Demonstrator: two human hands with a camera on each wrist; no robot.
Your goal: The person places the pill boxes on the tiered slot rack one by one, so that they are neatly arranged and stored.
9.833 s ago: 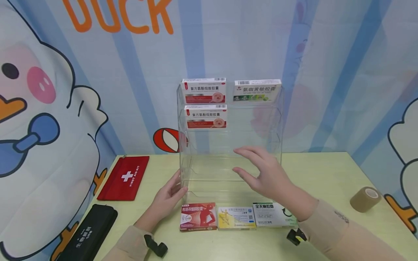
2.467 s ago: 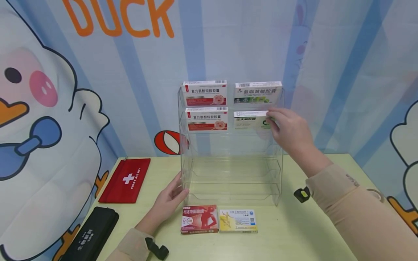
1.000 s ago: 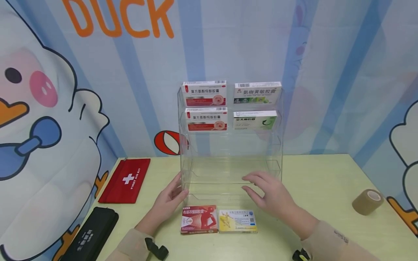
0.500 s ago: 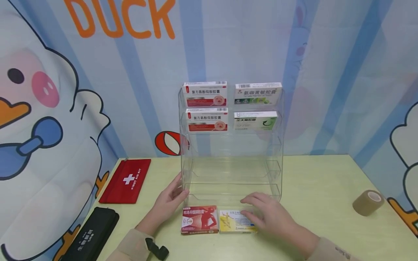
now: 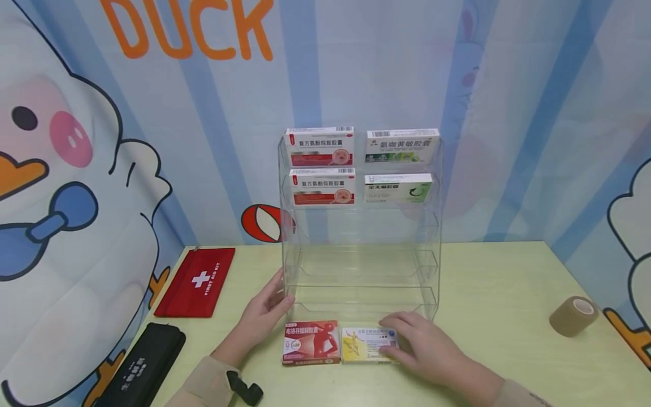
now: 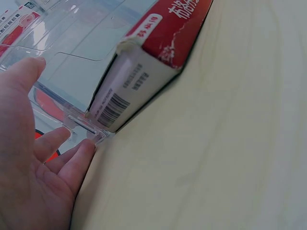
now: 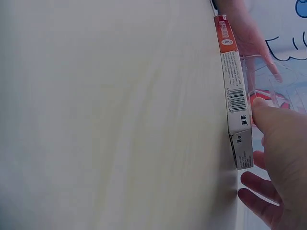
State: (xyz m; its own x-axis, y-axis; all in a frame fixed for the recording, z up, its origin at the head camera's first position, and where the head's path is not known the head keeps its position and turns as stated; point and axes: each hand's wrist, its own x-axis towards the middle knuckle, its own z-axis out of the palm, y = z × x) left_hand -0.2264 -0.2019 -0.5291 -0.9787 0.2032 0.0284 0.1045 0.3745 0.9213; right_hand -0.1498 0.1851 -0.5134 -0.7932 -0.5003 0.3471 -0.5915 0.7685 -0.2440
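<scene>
A clear tiered rack [image 5: 361, 265] stands on the table. My left hand [image 5: 261, 311] grips its lower left side, thumb at the front and fingers behind. My right hand [image 5: 422, 347] is spread over the right end of a yellow-and-white medicine box [image 5: 358, 345] lying flat before the rack. Its thumb rests over the near part of the top face, with a fingertip near the far edge. In the right wrist view, other fingers [image 7: 259, 184] extend past the box's end. A red medicine box [image 5: 310, 342] lies beside it on the left.
Several medicine boxes fill the rack's upper two tiers, including a green-and-white box [image 5: 396, 189] at right. A red first aid pouch [image 5: 195, 282] and black case [image 5: 139, 364] lie at left. A brown tape roll [image 5: 572, 316] lies at right.
The green-and-white box has gone from the table to the rack's second tier, and my right hand has let it go and come down to the yellow-and-white box. My left hand stays put.
</scene>
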